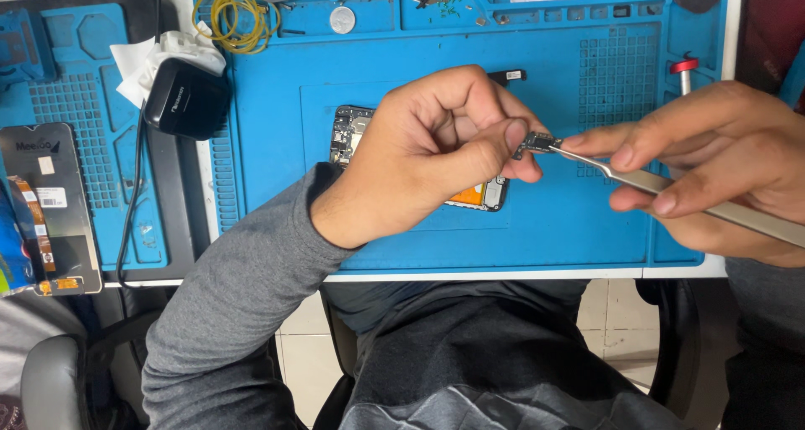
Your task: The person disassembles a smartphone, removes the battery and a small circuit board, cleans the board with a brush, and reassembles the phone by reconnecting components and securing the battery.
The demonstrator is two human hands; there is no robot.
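Observation:
My left hand [428,153] pinches a small dark circuit-board part [535,142] between thumb and forefinger, above the blue work mat [570,229]. My right hand [713,162] grips metal tweezers [662,185], whose tips touch the small part. Under my left hand lies an opened phone [352,132] with its board and an orange strip showing; most of it is hidden by the hand.
A black adapter [186,99] with cable sits on white tissue at the left, by a coil of yellow wire [236,18]. A detached phone screen [46,204] lies far left. A coin-like disc [341,19], small screws and a red-capped tool [684,71] rest on the mat.

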